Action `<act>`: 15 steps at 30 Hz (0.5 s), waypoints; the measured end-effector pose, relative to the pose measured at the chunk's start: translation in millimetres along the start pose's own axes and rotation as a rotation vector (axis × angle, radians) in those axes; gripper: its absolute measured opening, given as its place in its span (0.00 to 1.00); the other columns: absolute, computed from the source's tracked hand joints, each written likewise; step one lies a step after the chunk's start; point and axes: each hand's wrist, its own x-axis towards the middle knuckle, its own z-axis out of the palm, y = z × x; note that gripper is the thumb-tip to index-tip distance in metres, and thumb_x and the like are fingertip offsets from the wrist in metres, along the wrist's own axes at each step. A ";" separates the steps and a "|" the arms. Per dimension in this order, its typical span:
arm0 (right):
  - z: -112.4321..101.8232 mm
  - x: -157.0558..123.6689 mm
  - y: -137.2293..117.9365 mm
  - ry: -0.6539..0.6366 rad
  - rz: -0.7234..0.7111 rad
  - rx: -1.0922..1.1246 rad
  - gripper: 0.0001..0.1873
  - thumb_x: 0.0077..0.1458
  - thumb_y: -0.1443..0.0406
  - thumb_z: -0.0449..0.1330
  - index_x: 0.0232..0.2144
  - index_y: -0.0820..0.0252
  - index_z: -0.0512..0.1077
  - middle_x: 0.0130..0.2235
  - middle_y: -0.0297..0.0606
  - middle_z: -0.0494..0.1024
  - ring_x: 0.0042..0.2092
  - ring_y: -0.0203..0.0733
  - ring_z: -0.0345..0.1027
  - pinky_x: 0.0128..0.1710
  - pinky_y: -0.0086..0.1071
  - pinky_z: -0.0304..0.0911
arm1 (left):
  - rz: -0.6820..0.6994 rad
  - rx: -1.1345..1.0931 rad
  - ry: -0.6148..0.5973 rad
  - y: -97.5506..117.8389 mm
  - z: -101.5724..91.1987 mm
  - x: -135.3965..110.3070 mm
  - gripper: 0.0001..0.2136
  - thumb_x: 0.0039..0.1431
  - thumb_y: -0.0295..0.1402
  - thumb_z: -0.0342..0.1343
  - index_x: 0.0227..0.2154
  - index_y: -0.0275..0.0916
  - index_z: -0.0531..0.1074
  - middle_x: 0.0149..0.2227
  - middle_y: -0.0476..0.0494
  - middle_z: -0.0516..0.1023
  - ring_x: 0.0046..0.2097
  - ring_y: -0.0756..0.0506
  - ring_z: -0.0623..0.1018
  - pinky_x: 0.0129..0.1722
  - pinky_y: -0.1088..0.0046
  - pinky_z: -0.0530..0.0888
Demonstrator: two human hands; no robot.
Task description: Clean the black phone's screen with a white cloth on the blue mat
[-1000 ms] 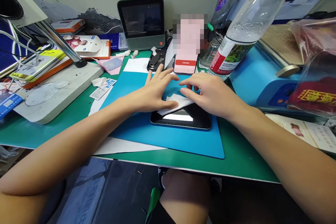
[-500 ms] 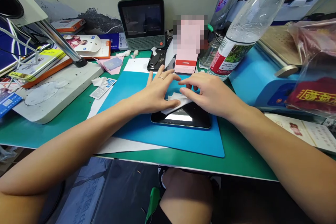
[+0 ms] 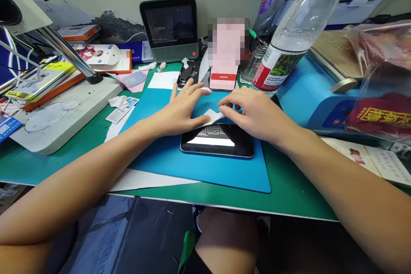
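Over the person's head, looking down, I see a glossy black rectangular tablet (image 3: 239,147) lying flat on a thin blue mat (image 3: 199,171), which rests on a green desk (image 3: 298,192). The left hand (image 3: 183,109) is loose, fingers fanned out, its thumb tip at a crumpled white tissue (image 3: 212,117) along the tablet's far edge. The right hand (image 3: 250,109) curls at the tissue's other end; whether it's pinching, I can't tell. Beyond stands a dark grey smart display (image 3: 170,25).
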 end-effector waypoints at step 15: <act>0.8 2.7 -3.5 0.015 0.023 0.027 0.13 0.66 0.63 0.55 0.36 0.61 0.79 0.38 0.44 0.83 0.41 0.50 0.73 0.42 0.40 0.60 | -0.058 -0.009 0.040 41.0 22.4 -2.4 0.33 0.61 0.47 0.60 0.64 0.38 0.60 0.72 0.32 0.56 0.76 0.25 0.44 0.71 0.33 0.39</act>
